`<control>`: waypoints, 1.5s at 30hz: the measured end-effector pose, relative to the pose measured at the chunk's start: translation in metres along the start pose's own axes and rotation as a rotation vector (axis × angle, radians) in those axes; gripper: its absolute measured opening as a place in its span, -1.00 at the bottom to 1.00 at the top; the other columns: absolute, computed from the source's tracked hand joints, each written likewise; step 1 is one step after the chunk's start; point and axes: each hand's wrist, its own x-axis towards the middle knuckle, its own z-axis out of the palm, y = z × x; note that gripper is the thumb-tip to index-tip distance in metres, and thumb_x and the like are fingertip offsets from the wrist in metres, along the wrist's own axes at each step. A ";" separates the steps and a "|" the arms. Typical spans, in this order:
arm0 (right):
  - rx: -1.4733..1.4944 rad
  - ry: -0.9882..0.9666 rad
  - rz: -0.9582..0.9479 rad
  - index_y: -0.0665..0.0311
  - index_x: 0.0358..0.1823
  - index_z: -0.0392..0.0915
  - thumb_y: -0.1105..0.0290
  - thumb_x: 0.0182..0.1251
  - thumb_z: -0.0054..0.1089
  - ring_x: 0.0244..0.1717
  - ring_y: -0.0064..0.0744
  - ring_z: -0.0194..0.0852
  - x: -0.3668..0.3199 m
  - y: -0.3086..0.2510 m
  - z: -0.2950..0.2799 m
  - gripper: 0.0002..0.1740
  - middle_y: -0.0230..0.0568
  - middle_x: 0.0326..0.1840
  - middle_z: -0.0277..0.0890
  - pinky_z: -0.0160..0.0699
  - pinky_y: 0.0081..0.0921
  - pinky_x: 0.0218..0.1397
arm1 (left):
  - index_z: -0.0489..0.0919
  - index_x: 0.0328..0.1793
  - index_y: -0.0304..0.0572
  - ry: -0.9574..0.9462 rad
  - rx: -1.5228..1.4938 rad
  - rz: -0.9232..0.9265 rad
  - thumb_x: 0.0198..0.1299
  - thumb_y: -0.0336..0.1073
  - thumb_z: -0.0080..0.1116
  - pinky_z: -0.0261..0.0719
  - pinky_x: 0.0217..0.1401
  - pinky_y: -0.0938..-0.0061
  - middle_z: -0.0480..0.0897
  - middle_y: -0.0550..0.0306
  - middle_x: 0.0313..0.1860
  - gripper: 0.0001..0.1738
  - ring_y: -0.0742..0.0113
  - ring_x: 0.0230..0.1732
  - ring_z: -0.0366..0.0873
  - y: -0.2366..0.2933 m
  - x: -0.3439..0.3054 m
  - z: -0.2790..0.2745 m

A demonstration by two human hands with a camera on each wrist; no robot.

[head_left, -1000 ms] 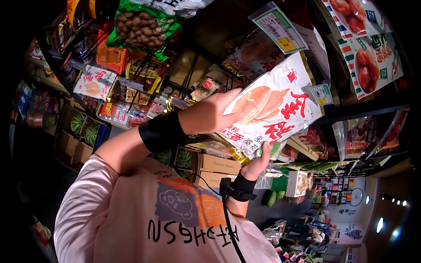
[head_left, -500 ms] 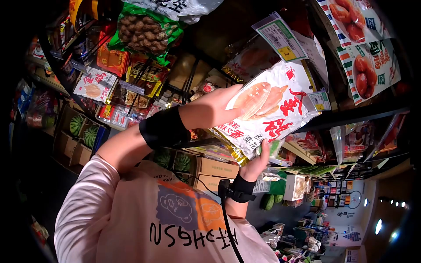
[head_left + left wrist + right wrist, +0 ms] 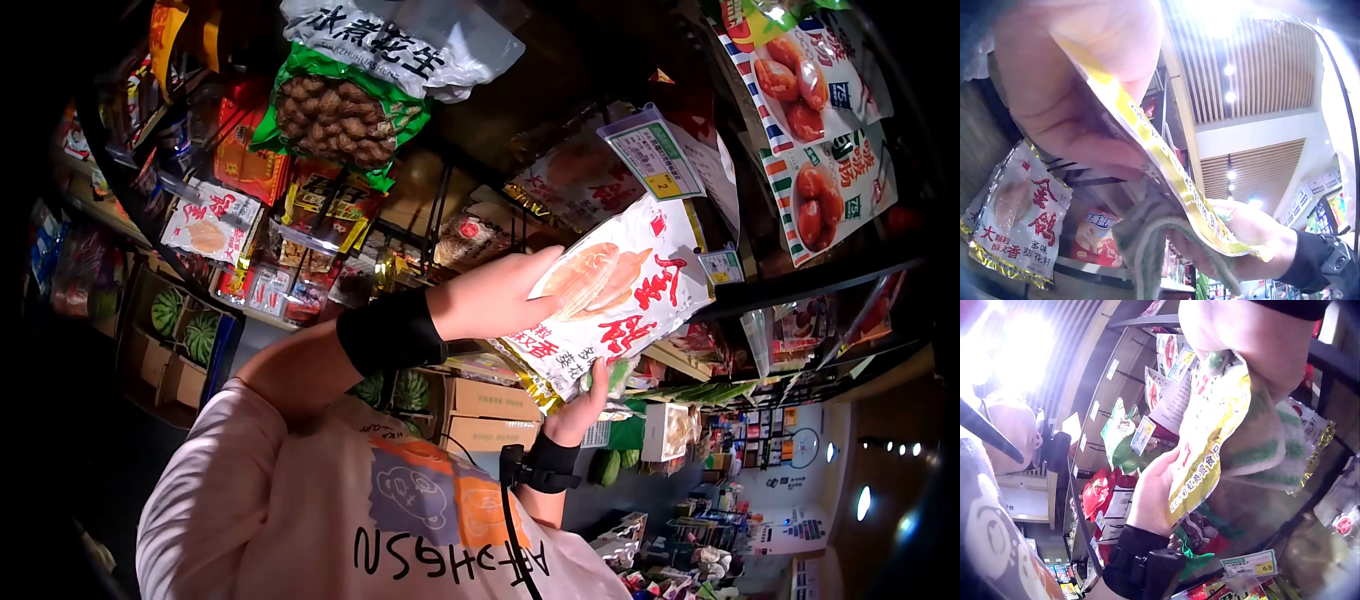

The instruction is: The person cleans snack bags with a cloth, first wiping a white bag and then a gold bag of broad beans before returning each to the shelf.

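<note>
- While my left hand (image 3: 495,295) pinches a shiny, flat white-and-gold plastic bag (image 3: 622,302), my right hand (image 3: 578,408) does too.
- Wrist views show fuzzy green-striped white cloth (image 3: 1261,437) folds; head view, one scrap.

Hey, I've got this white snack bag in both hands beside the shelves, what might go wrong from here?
The green-and-white cloth lies behind the white snack bag at the right hand, so that grip might slip. The bag's upper end is close to a price tag, which it could bump or snag. The left hand holds the bag by one side, so it might swing if the other hand let go.
</note>
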 end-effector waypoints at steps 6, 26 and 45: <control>0.022 0.038 0.018 0.30 0.30 0.22 0.28 0.31 0.02 0.19 -0.25 0.40 -0.010 -0.005 0.015 -0.45 -0.19 0.22 0.39 0.32 -0.28 0.28 | 0.29 0.20 -0.38 0.026 -0.043 0.078 0.23 -0.34 0.08 0.50 0.00 0.34 0.59 -0.20 -0.05 -0.54 0.09 -0.02 0.59 -0.006 0.002 0.000; 0.122 0.138 0.004 0.34 0.21 0.31 0.33 0.32 0.02 0.09 -0.29 0.49 -0.018 -0.004 0.047 -0.55 -0.18 0.14 0.46 0.43 -0.35 0.19 | 0.29 0.12 -0.45 -0.090 -0.141 0.099 0.22 -0.41 0.05 0.50 -0.05 0.37 0.58 -0.23 -0.11 -0.61 0.10 -0.08 0.58 0.003 0.022 -0.026; 0.159 0.161 0.009 0.36 0.20 0.34 0.34 0.32 0.04 0.01 -0.30 0.56 -0.022 -0.017 0.053 -0.56 -0.14 0.09 0.51 0.53 -0.38 0.11 | 0.31 0.17 -0.41 -0.148 -0.115 0.083 0.20 -0.42 0.08 0.47 0.07 0.39 0.56 -0.14 -0.02 -0.57 0.17 -0.01 0.57 0.007 0.034 -0.028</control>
